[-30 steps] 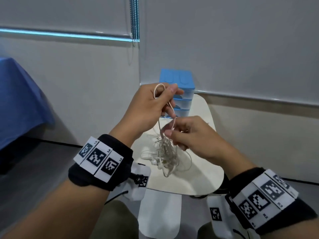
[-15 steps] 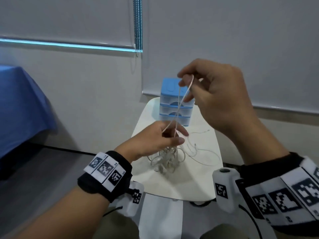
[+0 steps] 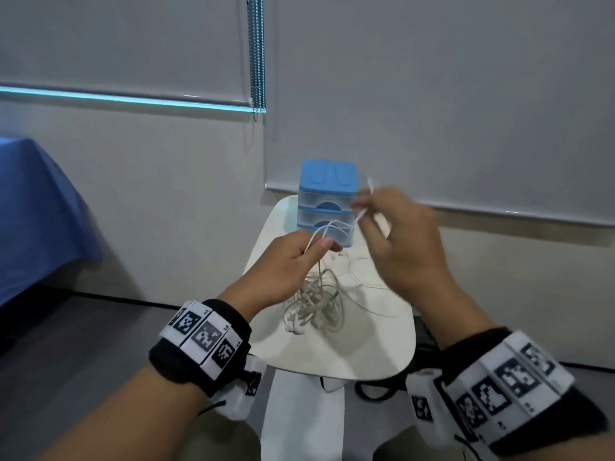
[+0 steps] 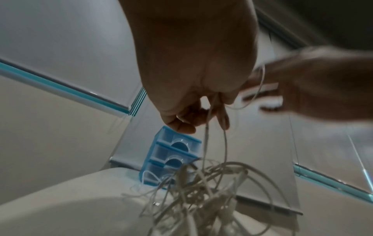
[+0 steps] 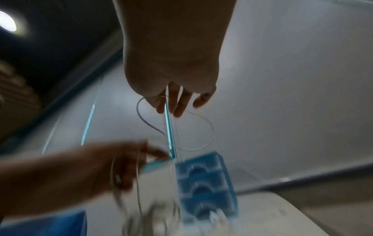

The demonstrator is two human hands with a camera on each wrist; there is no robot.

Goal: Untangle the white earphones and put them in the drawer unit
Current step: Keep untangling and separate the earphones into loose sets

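My left hand pinches the cord, and the tangled earphones hang from it down to the small white table. My right hand, blurred, seems to pinch a strand higher up. Behind both stands the blue drawer unit, drawers closed.

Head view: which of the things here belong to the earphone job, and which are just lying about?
In the job:
- white earphones, tangled, hanging over the table
- left hand, pinching the cord
- right hand, pinching a cord strand
- blue drawer unit, drawers closed

Lying about:
- blue cloth at left
- blind's bead chain
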